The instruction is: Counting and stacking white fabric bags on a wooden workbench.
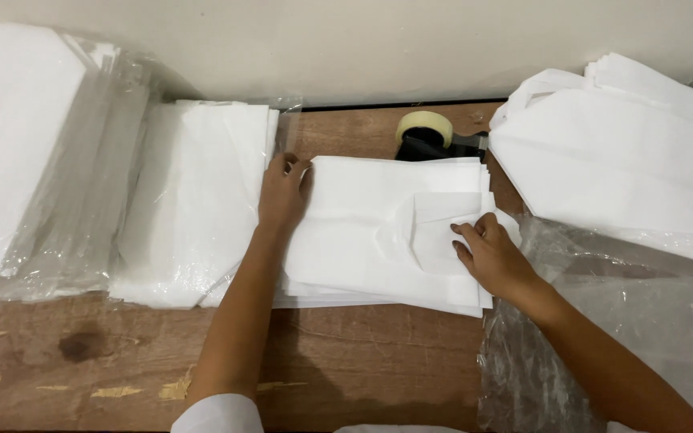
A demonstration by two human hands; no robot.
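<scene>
A stack of folded white non-woven bags (370, 232) lies flat in the middle of the brown wooden table (346, 369). My left hand (282, 192) rests palm down on the stack's far left corner, fingers spread on the fabric. My right hand (487, 252) lies on the stack's right side, its fingertips touching the folded handle flap of the top bag. Neither hand lifts anything off the pile.
To the left lie a plastic-wrapped pack of white bags (194, 200) and a larger wrapped pack (18, 152). A loose pile of white bags (619, 160) sits at the right, clear plastic sheeting (627, 337) below it. A tape dispenser (431, 136) stands behind the stack, by the wall.
</scene>
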